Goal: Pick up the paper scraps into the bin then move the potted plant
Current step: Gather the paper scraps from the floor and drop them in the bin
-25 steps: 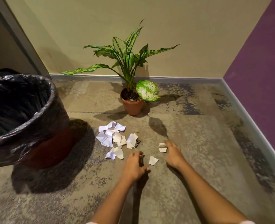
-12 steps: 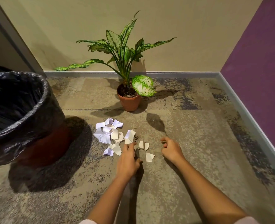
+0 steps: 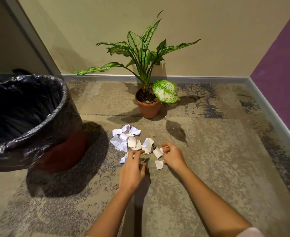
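Observation:
Several white and beige paper scraps point(image 3: 132, 141) lie in a loose pile on the carpet in front of the potted plant point(image 3: 148, 106), a leafy green plant in a terracotta pot. My left hand point(image 3: 132, 170) lies low over the pile's near edge, its fingertips touching the scraps. My right hand point(image 3: 174, 156) is on the pile's right side, with loosely curled fingers against a beige scrap point(image 3: 157, 152). One more scrap point(image 3: 158, 164) lies between my hands. The bin point(image 3: 62, 100), red with a black liner, stands at the left with its mouth uncovered.
A beige wall with a grey skirting board point(image 3: 200, 79) runs behind the plant. A purple wall point(image 3: 280, 65) closes off the right side. The patterned carpet point(image 3: 217, 159) stretches to the right of my hands.
Both hands have moved forward and inward to the pile. The scraps that lay apart on the right now sit against the heap.

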A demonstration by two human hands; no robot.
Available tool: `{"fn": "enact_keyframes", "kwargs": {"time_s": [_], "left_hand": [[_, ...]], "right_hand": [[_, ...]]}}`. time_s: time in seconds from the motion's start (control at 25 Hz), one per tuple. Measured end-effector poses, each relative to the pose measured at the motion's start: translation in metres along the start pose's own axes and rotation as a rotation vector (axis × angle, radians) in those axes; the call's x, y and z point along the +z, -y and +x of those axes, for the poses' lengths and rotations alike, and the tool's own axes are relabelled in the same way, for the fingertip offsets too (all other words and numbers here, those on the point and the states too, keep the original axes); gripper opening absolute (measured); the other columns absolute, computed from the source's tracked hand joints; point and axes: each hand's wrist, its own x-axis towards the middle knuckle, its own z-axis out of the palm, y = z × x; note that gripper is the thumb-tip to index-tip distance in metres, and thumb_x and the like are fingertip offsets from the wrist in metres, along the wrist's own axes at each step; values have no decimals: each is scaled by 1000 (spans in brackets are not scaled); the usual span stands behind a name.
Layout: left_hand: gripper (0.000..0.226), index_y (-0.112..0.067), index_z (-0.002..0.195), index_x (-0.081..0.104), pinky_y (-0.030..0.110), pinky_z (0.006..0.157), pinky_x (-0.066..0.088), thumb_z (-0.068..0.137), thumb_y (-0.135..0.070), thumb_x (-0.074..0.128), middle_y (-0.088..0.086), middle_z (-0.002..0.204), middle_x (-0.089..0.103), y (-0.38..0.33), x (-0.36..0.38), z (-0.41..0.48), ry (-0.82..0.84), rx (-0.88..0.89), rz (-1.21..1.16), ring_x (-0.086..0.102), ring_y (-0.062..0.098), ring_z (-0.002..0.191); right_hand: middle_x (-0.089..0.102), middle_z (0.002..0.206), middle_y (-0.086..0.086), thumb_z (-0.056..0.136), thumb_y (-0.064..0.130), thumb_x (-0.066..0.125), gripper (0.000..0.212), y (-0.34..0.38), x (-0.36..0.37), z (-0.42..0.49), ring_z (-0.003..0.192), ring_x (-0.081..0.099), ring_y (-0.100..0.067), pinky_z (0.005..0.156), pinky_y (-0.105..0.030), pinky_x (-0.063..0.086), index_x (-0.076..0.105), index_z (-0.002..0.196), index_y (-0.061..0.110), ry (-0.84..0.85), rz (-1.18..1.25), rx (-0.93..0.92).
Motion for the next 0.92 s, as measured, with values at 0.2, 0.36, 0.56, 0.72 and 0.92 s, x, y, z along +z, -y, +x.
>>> {"fn": "enact_keyframes", "kwargs": {"time_s": [0.2,0.36,0.56,0.72,0.92], "left_hand": [[33,-27,123,52,32,84,45,91,-31,56,-5,120,52,-10,14,18,-99,69,81,55,17,104],[30,-26,120,53,36,91,42,91,-32,54,-2,121,51,-26,31,40,-128,59,104,51,20,108],[33,-30,124,52,35,92,39,91,-31,54,-5,121,50,-31,39,60,-205,35,48,49,17,108],[30,-29,122,54,35,90,37,93,-30,53,-6,120,50,-25,43,71,-228,22,11,49,17,105],[27,-29,120,56,31,84,33,93,-29,55,-7,116,51,-25,51,76,-238,-6,-43,50,16,103]], "right_hand": [[71,95,-7,91,13,53,24,-5,-43,36,86,65,-27,74,-31,51,70,106,22,-221,-119,40],[72,96,-7,86,22,66,18,-10,-60,73,84,64,-27,76,-35,54,73,102,21,-271,-185,40],[67,93,-11,83,23,65,13,-5,-52,109,81,59,-26,72,-34,50,67,92,14,-296,-99,52],[69,96,-15,80,22,68,11,-8,-45,127,91,64,-33,83,-46,53,67,90,16,-303,41,40],[64,113,-8,80,33,63,37,-36,-42,158,101,62,-26,85,-34,52,61,113,17,-158,-133,-54]]}}
